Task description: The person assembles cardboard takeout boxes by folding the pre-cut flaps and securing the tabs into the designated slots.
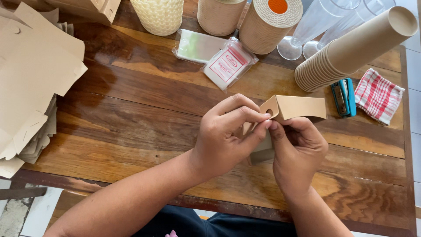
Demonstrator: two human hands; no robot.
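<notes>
Between the two hands, a small kraft cardboard box piece (293, 108) is being folded, held just above the wooden table (144, 109). Left hand (226, 136) pinches the panel near its round punched hole with thumb and forefinger closed on the card; right hand (298, 151) grasps the lower part from beneath, its thumb pressing up against the same edge, so both hands are clenched on the piece.

To fold it well, I judge the thumbs should stay right on the crease line while the fingers push the panel over evenly, keeping the flap square so the card does not buckle.

Just beyond the right hand lie a blue stapler (344, 96) and a red checked cloth (378, 94), with a long stack of brown paper cups (351, 50) above them. Beyond the left hand sit small plastic packets (228, 63). Well off past the left forearm, a pile of flat cardboard blanks (30, 83) waits.
</notes>
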